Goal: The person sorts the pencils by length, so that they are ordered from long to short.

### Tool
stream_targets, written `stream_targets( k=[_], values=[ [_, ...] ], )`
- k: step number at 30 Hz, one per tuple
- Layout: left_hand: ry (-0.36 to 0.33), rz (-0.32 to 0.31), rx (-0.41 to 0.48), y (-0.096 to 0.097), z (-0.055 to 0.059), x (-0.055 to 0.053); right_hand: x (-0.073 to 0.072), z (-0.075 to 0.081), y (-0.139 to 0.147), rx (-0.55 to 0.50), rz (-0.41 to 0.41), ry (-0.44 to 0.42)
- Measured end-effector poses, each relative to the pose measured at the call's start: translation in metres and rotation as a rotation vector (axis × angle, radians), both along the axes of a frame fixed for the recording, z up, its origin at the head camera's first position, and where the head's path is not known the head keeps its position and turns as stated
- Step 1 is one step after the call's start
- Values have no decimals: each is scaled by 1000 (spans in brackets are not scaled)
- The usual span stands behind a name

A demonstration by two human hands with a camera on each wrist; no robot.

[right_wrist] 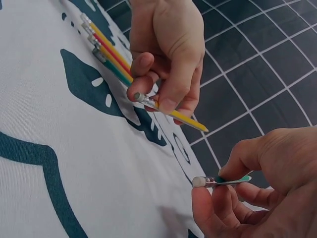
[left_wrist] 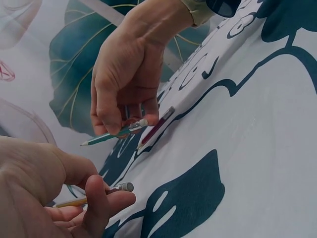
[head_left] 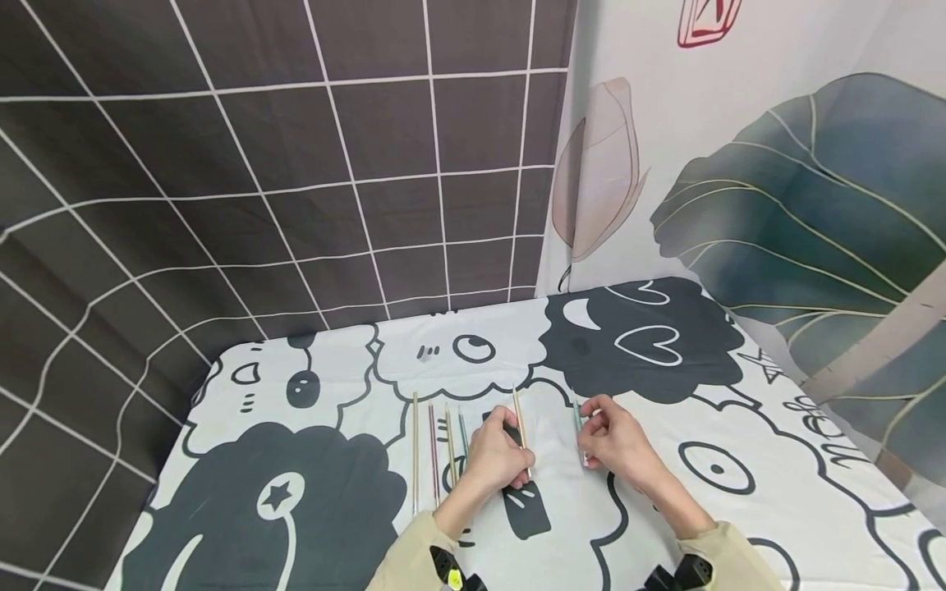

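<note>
My left hand [head_left: 497,453] pinches a yellow pencil [right_wrist: 185,119] between thumb and fingers near its eraser end. To the right, my right hand [head_left: 619,443] holds a green pencil [left_wrist: 101,139] by the end with the metal band and white eraser. Beneath that hand, a dark red pencil [left_wrist: 157,128] lies on the cloth in the left wrist view. Left of my left hand, several pencils lie side by side: a yellow pencil [head_left: 415,451], a red pencil [head_left: 433,451], another yellow pencil [head_left: 449,443] and a green pencil [head_left: 463,431].
A white cloth [head_left: 562,525] with dark cartoon shapes covers the table. Behind it hangs a dark curtain [head_left: 384,131] with a white grid. At the right stands a pale wall covering [head_left: 628,49] printed with large leaves.
</note>
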State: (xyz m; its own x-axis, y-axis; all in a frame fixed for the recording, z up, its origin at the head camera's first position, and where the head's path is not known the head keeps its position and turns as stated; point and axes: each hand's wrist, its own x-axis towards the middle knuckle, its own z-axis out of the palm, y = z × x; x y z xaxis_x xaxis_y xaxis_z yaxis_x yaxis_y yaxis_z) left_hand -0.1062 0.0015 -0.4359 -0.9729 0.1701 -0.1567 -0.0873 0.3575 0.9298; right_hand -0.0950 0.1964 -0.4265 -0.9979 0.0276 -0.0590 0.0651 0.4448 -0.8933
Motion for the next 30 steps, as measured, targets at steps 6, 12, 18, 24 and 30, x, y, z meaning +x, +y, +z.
stream_targets(
  k=[6,12,18,24,30],
  values=[
    [-7,8,-16,-7,-1,1,-2,-2,-5,-11,21,6],
    [-8,33,-92,-14,0,3,-3,-3,-8,-19,31,2],
    [49,41,-148,-20,-1,5,-3,-2,-10,-16,35,-5],
    [96,62,-204,-22,-3,7,-3,-3,-12,-11,40,0],
    [120,59,-251,-25,-4,8,-4,-3,-13,-6,52,5]
  ],
)
